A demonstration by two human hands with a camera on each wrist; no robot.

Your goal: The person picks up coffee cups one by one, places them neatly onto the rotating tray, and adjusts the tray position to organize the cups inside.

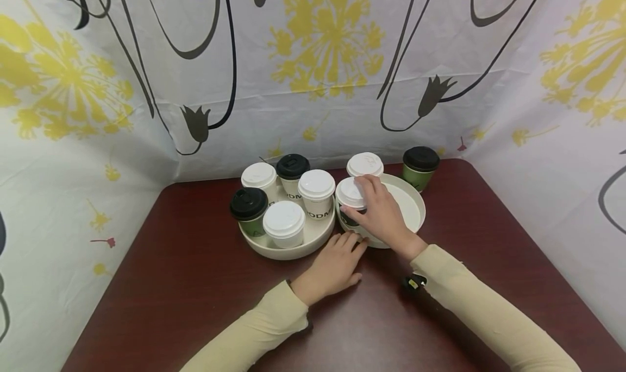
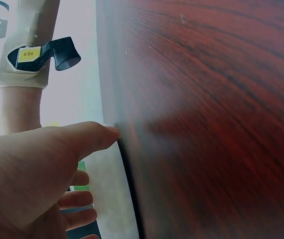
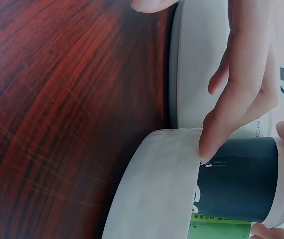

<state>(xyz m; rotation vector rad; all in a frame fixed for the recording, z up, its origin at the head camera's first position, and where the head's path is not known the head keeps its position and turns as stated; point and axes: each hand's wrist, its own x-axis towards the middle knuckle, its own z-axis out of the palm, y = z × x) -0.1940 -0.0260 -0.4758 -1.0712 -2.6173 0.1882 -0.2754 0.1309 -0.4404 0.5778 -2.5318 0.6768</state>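
Note:
On the right tray, my right hand grips a paper coffee cup with a dark sleeve around its white lid. The thumb and fingertips meet the lid's edge in the right wrist view. My left hand rests its fairly straight fingers on the front rim of that same tray, right beside the cup's base. Its thumb is held apart in the left wrist view. Behind the gripped cup stands another white-lidded cup. A green cup with a black lid stands just beyond the tray's back right edge.
A second round tray sits close on the left. It bears several cups, among them a white-lidded cup in front and a black-lidded green cup at left. Patterned fabric hangs behind the dark red table.

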